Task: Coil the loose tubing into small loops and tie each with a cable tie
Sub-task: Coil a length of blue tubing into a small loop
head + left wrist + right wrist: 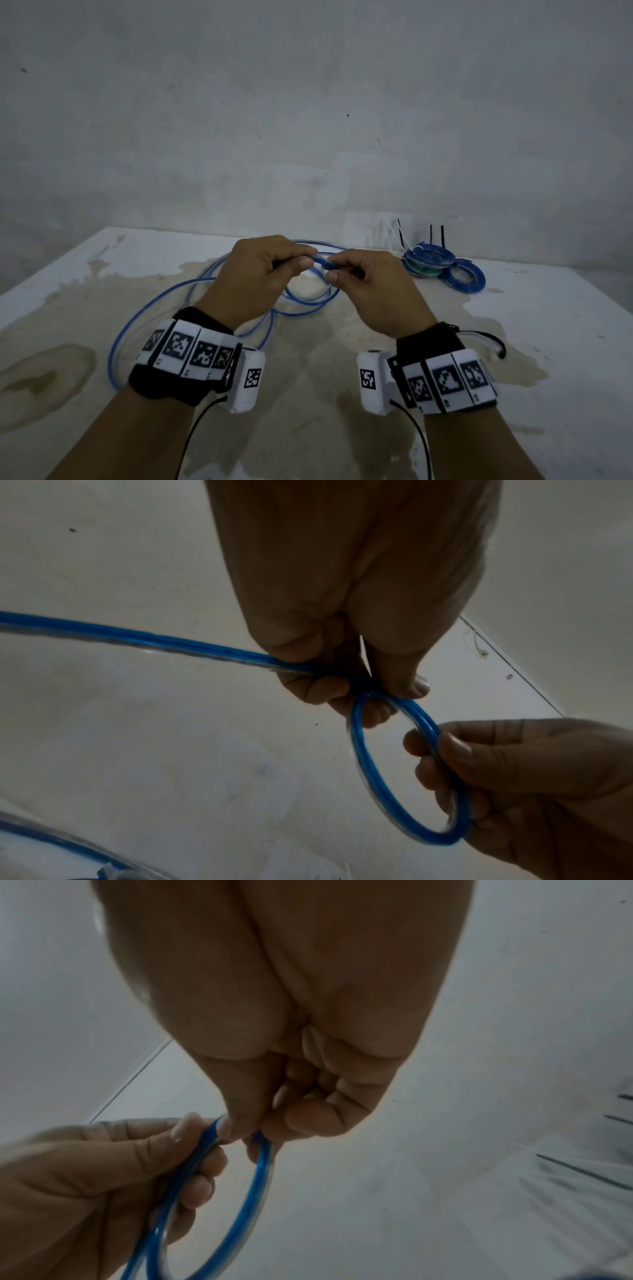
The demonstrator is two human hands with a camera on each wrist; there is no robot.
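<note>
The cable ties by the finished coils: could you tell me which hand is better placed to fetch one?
Probably the right hand: the cable ties stand on its side beside the finished coils, and the left hand could keep its grip on the small loop.

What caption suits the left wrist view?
Left hand and right hand hold a small loop of blue translucent plastic tubing.

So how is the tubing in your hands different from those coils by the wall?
The loose tubing sprawls wide over the table, untied, one small loop pinched by the left hand and right hand. The finished coils are tight, stacked and cable-tied. Most are the same blue.
</note>
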